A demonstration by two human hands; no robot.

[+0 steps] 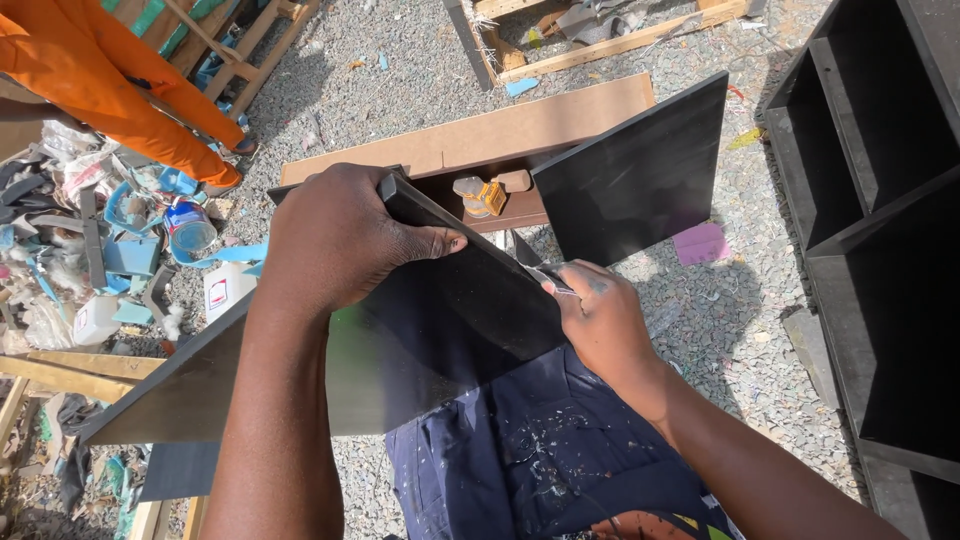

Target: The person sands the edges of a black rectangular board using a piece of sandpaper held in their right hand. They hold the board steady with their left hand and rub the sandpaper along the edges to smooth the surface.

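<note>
Black board was held tilted across the lap, over dark blue work trousers, with its long lower edge running out to the left above the gravel ground. The left hand was seen clamped over the upper edge of the board, fingers wrapped around the far side and thumb pressed flat on the near face. The right hand was closed around a small blade, whose tip was set against the right-hand edge of the board; the exact kind of blade could not be made out. A second black panel was noted leaning just behind, beside a brown board on which a small orange and yellow tool lay. A black shelf unit stood at the right. A person in orange clothing was seen at the upper left, near a heap of scrap and a blue tin. Judged from the grip, clean edge work would be helped by the board being braced firmly against the thigh, the blade being kept at a shallow angle, light strokes being drawn away from the holding hand, and the thumb being kept clear of the cutting line.
</note>
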